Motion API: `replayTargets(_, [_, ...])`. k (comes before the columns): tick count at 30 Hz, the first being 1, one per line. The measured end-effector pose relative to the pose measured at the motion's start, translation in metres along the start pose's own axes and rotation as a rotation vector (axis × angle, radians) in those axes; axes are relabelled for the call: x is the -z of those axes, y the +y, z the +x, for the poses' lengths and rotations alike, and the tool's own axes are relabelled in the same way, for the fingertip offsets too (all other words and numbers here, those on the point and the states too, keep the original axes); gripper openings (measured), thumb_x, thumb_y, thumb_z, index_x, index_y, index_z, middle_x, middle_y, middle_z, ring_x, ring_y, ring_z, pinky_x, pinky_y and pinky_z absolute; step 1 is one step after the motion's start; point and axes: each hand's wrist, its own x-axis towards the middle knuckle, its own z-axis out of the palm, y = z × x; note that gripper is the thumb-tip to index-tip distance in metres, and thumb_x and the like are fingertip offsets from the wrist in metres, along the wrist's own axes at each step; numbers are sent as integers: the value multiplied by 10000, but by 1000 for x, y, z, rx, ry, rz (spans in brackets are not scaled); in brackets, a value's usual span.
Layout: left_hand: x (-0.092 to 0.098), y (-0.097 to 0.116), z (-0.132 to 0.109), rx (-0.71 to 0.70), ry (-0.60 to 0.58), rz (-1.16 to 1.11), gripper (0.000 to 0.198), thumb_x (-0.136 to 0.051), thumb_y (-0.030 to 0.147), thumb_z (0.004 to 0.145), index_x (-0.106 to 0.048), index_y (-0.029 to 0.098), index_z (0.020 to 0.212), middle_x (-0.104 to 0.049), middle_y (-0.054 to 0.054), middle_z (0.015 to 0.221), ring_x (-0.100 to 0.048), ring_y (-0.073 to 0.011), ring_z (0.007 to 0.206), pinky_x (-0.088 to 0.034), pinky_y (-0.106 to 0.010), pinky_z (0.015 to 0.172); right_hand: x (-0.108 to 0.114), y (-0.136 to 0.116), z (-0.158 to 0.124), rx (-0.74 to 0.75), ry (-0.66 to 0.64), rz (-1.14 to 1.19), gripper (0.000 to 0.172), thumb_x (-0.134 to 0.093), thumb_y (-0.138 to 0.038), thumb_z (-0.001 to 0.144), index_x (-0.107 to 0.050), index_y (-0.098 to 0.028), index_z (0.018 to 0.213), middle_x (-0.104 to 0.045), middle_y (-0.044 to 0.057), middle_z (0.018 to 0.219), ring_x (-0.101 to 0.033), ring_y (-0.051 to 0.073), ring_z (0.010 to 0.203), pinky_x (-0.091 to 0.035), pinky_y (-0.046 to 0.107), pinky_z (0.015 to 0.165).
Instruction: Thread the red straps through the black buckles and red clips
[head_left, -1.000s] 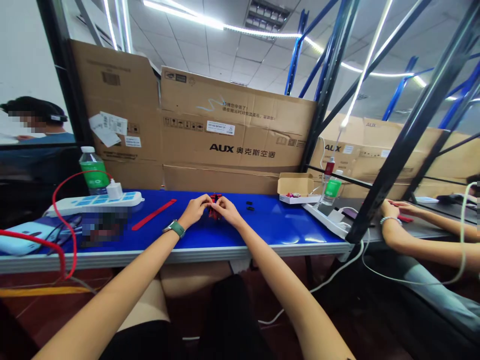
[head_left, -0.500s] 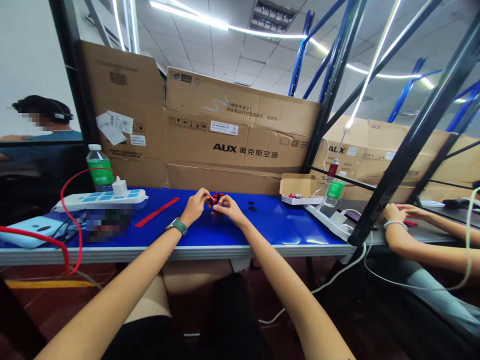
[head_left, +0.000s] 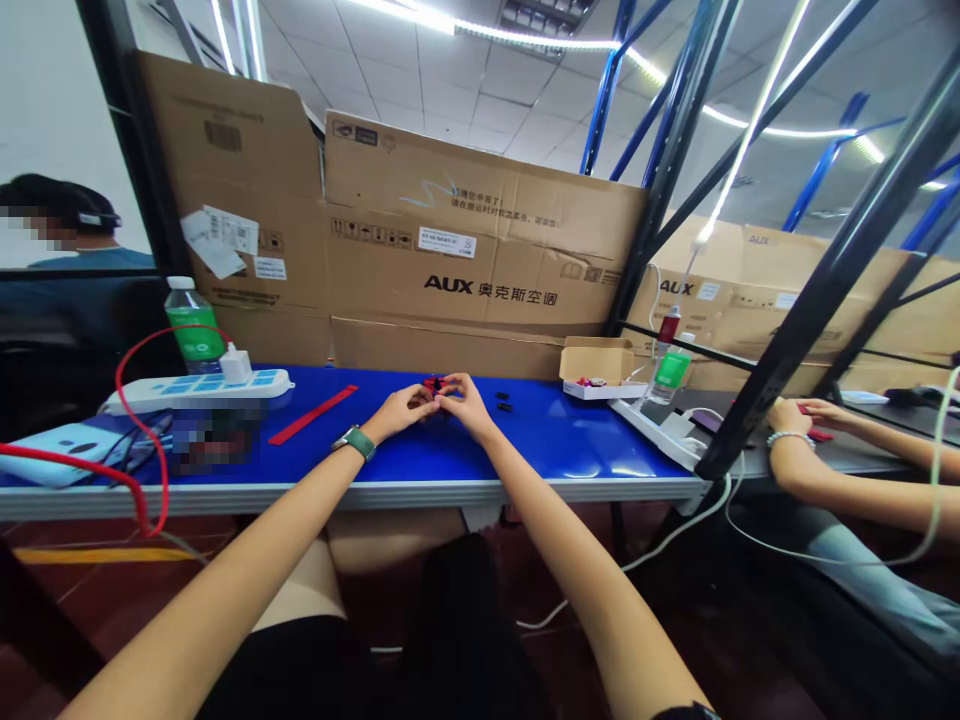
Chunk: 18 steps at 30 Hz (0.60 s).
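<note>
Over the blue tabletop (head_left: pixel 405 465), my left hand (head_left: pixel 401 413) and my right hand (head_left: pixel 466 410) meet at the fingertips. Between them is a small red and black piece (head_left: pixel 435 383); my fingers cover much of it, so its kind does not show. Both hands are closed round it in a pinch. To the left lies a flat red strip (head_left: pixel 313 415), apart from my hands. A little to the right are two small black parts (head_left: pixel 504 407).
An open small carton (head_left: pixel 600 390) with small red items stands at the back right. On the left are a power strip (head_left: pixel 199 390), a bottle (head_left: pixel 193 330) and a red cable (head_left: pixel 124 400). A cardboard sheet (head_left: pixel 487 260) walls the back. A co-worker's hands (head_left: pixel 795 418) are at right.
My left hand has moved right and closer to the right hand, its fingertips now meeting the right ones at the piece. The view has shifted slightly. The strip and black parts lie as before.
</note>
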Motion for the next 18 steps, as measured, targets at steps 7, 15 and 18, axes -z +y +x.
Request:
replayTargets(7, [3, -5, 5, -70, 79, 5, 481, -808, 558, 689, -699, 162, 941, -753, -73, 907, -708, -237, 837, -558, -359, 813, 1, -7, -1, 61, -17, -45, 454, -785, -414, 691, -537, -240, 1030, -640, -23, 840, -632, 151, 800, -524, 293, 797])
replayTargets(15, [3, -10, 7, -6, 23, -22, 480, -782, 569, 710, -719, 150, 937, -762, -93, 917, -709, -260, 849, -547, -382, 834, 1, -1, 1, 93, -17, -206, 358, -705, -435, 751, -598, -219, 1016, -639, -17, 811, -617, 137, 714, -528, 264, 715])
replayTargets(18, [2, -9, 7, -10, 39, -32, 481, -781, 571, 710, -713, 146, 924, -755, -94, 926, -702, -256, 862, -541, -384, 851, 1, -3, -1, 138, -31, -259, 335, -682, -432, 779, -641, -217, 1033, -645, -13, 832, -620, 135, 732, -537, 260, 736])
